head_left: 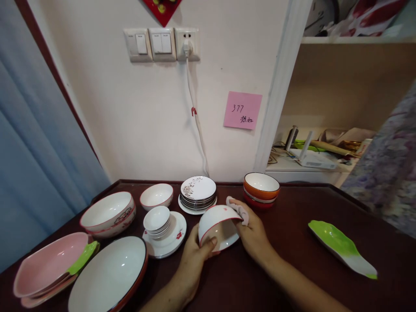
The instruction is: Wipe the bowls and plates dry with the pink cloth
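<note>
A white bowl (224, 236) with a red rim is tilted on its side between my hands, its inside facing me. My left hand (191, 264) grips its left edge, thumb inside the rim and fingers behind. A pale pink cloth (241, 212) is in my right hand (255, 236), pressed against the bowl's right edge. Just behind the bowl stands a stack of dark-rimmed plates (199, 190) with a flower print. To the left, small white bowls (157, 220) are piled on white plates (177, 242).
Left are a red-rimmed bowl (156, 195), a bigger patterned bowl (110, 212), pink dishes (48, 264) and a large white bowl (107, 277). Orange and red bowls (261, 188) are stacked at the back right. A green leaf-shaped dish (341, 247) lies right. A cord (198, 125) hangs behind the table.
</note>
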Available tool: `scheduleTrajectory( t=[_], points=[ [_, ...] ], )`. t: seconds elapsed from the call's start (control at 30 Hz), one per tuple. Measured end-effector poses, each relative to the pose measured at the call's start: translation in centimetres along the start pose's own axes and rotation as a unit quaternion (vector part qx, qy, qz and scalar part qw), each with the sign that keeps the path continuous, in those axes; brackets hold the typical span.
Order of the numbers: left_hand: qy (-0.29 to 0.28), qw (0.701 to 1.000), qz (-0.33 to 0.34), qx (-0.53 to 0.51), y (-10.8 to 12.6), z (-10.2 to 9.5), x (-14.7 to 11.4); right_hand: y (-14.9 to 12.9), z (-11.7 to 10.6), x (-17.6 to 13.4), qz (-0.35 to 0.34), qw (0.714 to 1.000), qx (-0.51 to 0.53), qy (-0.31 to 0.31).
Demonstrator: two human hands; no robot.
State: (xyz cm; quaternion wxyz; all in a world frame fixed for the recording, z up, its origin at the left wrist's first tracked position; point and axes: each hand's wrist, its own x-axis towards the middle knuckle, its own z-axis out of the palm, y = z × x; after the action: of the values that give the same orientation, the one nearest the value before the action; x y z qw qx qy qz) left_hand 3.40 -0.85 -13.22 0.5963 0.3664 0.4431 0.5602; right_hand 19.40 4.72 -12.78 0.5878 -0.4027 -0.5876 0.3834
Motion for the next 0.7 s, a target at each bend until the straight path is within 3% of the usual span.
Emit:
scheduleTrajectory(
  t=[0.07,0.17,0.33,0.47,0.6,0.7],
  points=[
    [-0.002,1.000,-0.012,-0.003,-0.1,-0.2,0.2,0.0,0.0,-0.1,-0.013,1.000,-0.003,0.005],
    [-0.015,0.999,-0.038,-0.033,-0.6,-0.8,0.5,0.4,1.0,-0.8,0.034,0.998,0.051,0.005],
    [-0.023,0.994,-0.036,-0.101,-1.1,-1.6,0.8,1.6,2.8,-2.2,0.111,0.982,0.141,-0.059],
    [-0.047,0.995,-0.051,-0.071,-0.7,-1.3,0.7,1.6,2.0,-1.3,0.145,0.981,0.122,-0.037],
    [-0.064,0.996,-0.044,-0.045,-0.3,-0.6,0.5,0.1,0.3,0.3,0.036,0.999,0.016,0.023],
    [-0.059,0.995,-0.068,-0.041,-0.5,-0.6,0.6,-0.7,0.1,-0.2,-0.070,0.996,-0.056,0.022]
  ],
)
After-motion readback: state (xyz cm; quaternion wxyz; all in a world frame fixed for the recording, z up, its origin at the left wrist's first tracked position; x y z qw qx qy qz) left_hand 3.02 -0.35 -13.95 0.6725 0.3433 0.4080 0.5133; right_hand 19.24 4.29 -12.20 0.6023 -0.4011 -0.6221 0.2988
